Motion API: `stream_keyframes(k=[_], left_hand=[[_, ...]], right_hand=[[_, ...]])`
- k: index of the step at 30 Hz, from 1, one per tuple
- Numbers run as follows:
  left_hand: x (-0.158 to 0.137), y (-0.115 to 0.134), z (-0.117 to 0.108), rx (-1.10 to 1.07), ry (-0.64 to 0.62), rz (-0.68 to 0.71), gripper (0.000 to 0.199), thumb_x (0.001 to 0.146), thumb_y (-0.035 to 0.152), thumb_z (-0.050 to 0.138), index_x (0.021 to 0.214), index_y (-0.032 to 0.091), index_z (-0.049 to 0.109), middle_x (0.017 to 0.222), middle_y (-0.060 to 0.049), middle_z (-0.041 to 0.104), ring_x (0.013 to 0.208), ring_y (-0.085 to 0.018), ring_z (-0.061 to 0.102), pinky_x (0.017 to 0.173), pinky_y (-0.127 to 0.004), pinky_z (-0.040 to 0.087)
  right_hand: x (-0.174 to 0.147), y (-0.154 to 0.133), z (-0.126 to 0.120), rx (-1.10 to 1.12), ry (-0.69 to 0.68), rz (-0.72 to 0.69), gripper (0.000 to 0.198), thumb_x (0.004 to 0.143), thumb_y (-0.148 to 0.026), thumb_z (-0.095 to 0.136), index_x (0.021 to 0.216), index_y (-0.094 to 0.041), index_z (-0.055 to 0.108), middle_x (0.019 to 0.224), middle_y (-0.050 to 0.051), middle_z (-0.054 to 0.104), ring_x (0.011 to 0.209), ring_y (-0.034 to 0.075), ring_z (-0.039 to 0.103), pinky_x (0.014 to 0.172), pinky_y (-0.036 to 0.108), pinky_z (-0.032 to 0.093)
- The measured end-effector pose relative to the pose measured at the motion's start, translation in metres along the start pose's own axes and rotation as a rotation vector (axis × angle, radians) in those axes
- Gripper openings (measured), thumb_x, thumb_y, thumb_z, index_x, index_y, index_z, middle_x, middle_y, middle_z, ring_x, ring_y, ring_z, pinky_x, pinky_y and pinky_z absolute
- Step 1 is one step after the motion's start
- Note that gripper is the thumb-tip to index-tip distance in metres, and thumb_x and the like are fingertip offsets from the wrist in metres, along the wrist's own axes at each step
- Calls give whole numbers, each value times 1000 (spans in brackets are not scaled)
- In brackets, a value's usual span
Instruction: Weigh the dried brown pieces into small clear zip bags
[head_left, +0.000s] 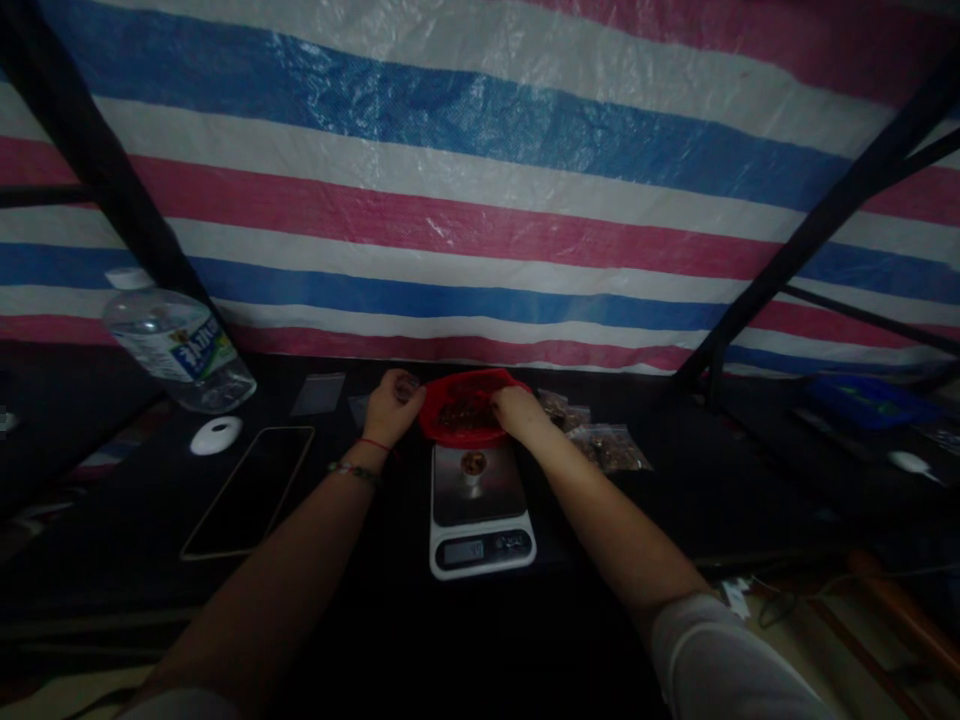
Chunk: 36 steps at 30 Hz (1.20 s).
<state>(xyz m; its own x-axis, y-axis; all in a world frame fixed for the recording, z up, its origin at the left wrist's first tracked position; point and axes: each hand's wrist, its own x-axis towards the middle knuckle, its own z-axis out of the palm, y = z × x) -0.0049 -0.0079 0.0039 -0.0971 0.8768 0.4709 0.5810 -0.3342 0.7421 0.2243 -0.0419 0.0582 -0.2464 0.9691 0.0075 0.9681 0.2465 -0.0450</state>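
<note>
A red plastic tray (472, 436) holding small dark pieces lies behind the kitchen scale (480, 505). My left hand (390, 408) is at the tray's left edge, its fingers curled round a small clear plastic thing (406, 387) whose exact kind I cannot make out. Over the tray's right side my right hand (523, 412) reaches in with fingers bent together; the fingertips are partly hidden, and what they pinch does not show. A small cup (472, 468) with brownish pieces in it stands on the scale's metal plate. The scale's display is lit.
Filled clear zip bags (611, 448) lie right of the tray. To the left are an empty zip bag (318, 394), a phone (251, 490), a white mouse (216, 435) and a large plastic bottle (176, 340). A striped tarp (465, 230) hangs behind, between dark metal posts.
</note>
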Motion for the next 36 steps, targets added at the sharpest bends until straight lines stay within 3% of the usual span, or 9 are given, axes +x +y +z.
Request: stream_keyframes(k=[2,4,7,9,12,16,19,23,36], left_hand=[[0,-1,0,5,5,1,31,72,41,59,95,20,57,86,-5,67,78,-19,64,69,-29,49],[0,-1,1,-2,0,5,32,72,41,60,96,20,57,86,-5,67,77,-18,64,69,-29,49],[0,-2,1,-30,-15,25,33,73,42,59,97,20,57,84,-4,66,75,-18,63,68,-28,49],[-1,-2,2,-37,-27,30,33,73,42,60,97,20,57,84,-4,66,74,-17,63,68,-28,49],[-1,0,2,-32,-44,19,34,73,42,60,98,20,56,84,-4,66,73,-17,63,68,-29,49],[1,0,0,-23,-26,5,33,71,41,60,96,19,56,84,-4,66,73,-17,63,68,-28,49],[2,-1,0,-13,2,3,31,71,40,60,94,19,57,84,-4,66,76,-18,63,70,-29,49],[3,-4,0,11,9,6,33,72,41,60,96,19,58,87,-4,66,78,-18,63,70,-29,48],[4,-6,0,16,22,-30,33,70,42,60,95,20,58,88,-5,66,79,-19,63,72,-30,50]], right_hand=[[3,-2,-3,9,6,-12,26,85,-13,49,98,-11,72,101,17,70,98,25,65,86,31,46],[1,-3,-2,97,100,-64,25,87,-16,49,97,-13,72,101,14,71,97,24,65,87,32,46],[-10,1,2,352,313,-189,26,87,-15,48,97,-16,71,101,10,71,95,21,65,87,31,47],[-21,6,4,514,361,-277,29,85,-10,46,100,-17,70,99,7,71,92,18,65,84,30,48],[-37,12,4,662,252,-448,35,81,-6,47,106,-19,67,98,5,70,88,15,64,82,30,48],[-48,8,-1,660,28,-652,42,72,-25,72,114,-20,64,109,7,65,100,19,60,87,32,46],[-49,-2,-1,590,-9,-642,45,64,-36,80,103,-18,67,100,6,64,92,19,60,81,29,46],[-48,-10,0,545,12,-627,30,67,-34,78,89,-17,69,88,3,64,84,16,59,76,27,45],[-45,-8,2,456,156,-547,24,67,-36,77,81,-18,70,82,3,64,86,18,57,81,30,42]])
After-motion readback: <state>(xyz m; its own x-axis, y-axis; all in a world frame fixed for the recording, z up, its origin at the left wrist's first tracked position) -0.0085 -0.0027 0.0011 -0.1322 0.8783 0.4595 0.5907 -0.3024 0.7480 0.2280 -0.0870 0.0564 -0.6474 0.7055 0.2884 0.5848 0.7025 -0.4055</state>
